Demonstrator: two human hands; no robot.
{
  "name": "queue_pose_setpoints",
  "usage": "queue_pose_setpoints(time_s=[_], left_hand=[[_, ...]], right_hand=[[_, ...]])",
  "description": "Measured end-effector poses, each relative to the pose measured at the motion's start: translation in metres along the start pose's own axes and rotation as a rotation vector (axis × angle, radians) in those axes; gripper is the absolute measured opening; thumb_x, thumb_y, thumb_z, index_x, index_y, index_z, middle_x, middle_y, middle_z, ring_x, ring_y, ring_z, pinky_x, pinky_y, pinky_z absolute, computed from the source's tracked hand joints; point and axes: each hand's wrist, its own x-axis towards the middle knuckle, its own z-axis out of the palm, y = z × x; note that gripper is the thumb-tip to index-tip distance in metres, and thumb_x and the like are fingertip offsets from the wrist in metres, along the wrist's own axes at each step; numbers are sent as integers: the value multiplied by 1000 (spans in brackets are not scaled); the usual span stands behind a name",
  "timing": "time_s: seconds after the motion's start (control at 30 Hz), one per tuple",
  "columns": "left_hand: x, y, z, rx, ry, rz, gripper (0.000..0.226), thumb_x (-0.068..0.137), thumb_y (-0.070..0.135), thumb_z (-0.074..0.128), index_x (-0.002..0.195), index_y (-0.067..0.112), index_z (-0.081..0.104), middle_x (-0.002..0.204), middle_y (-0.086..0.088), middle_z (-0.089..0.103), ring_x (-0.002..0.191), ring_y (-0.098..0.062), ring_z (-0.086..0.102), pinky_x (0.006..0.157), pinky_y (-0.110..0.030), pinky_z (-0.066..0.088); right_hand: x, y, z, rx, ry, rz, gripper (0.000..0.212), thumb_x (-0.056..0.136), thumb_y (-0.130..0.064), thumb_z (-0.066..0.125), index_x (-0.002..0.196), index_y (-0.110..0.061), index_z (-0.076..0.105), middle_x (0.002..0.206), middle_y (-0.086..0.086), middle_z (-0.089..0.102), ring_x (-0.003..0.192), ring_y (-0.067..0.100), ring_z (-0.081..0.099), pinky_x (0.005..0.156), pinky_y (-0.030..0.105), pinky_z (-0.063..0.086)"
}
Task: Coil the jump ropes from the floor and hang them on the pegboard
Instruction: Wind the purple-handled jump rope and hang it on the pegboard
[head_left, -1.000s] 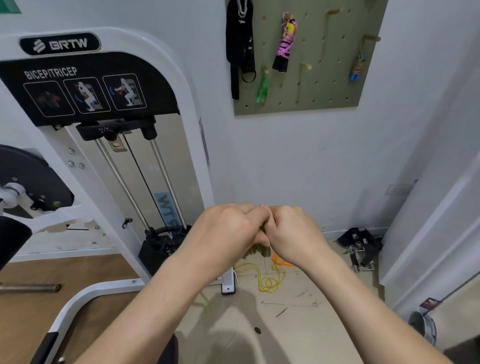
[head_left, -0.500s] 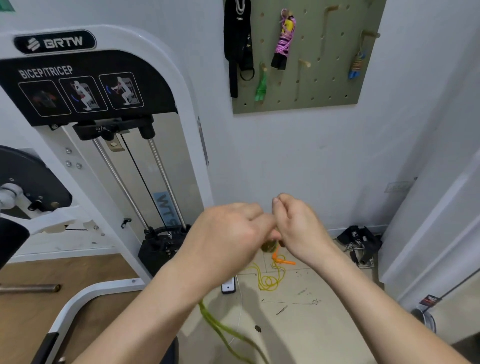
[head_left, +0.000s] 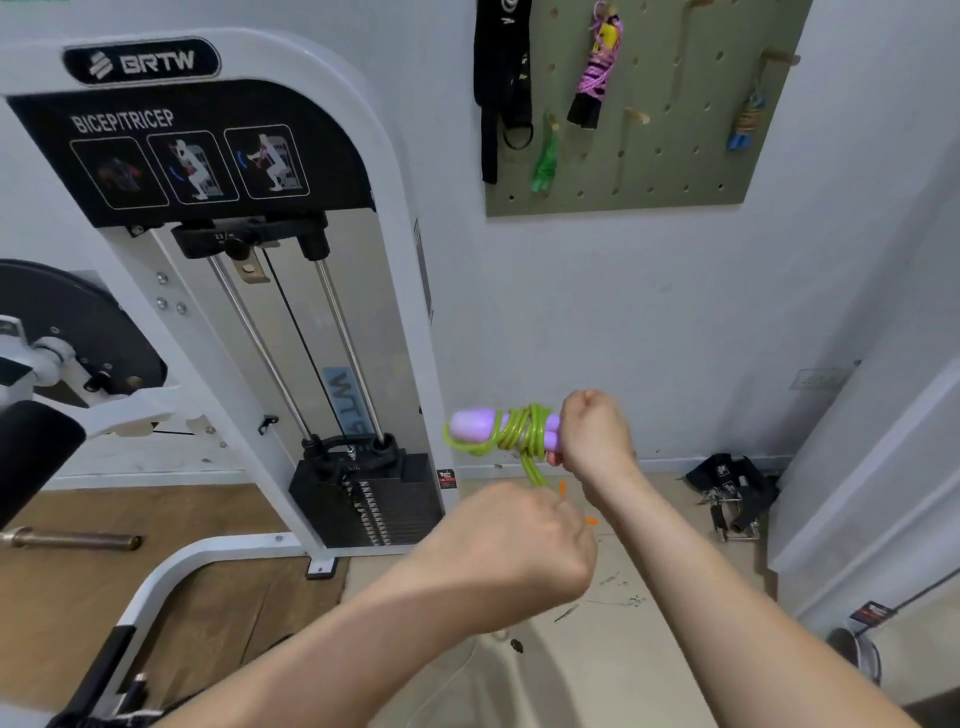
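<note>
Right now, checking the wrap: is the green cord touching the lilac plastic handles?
Touching: the head view shows the green cord wound tightly around the lilac handles.

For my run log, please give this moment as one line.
right hand: holds purple plastic handles | left hand: pulls green rope tight | hung: no

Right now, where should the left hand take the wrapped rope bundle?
Grip the bare lilac handle ends from the left: they lie level, sticking out free of the green rope wraps, while the right hand covers the other end.
</note>
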Motion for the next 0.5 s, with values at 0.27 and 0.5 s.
queue_pose_setpoints(time_s=[0.27,0.5], left_hand=[[-7,-52,-8,-544,221,-360,9,75,25,74,77,19,68,64,12,63,56,2,56,55,-20,47],[3,-83,-10,-1189,71,-781,20,59,15,88,64,15,68,55,3,65,56,-10,57,64,-27,47]], right_hand=[[-38,30,-7,-306,-135,-646,28,95,-42,27,76,-22,31,62,11,61,66,43,52,56,45,41],[-59,-1,-31,-54,-211,-864,27,97,-41,28,71,-34,27,52,-22,54,45,4,45,49,22,36]])
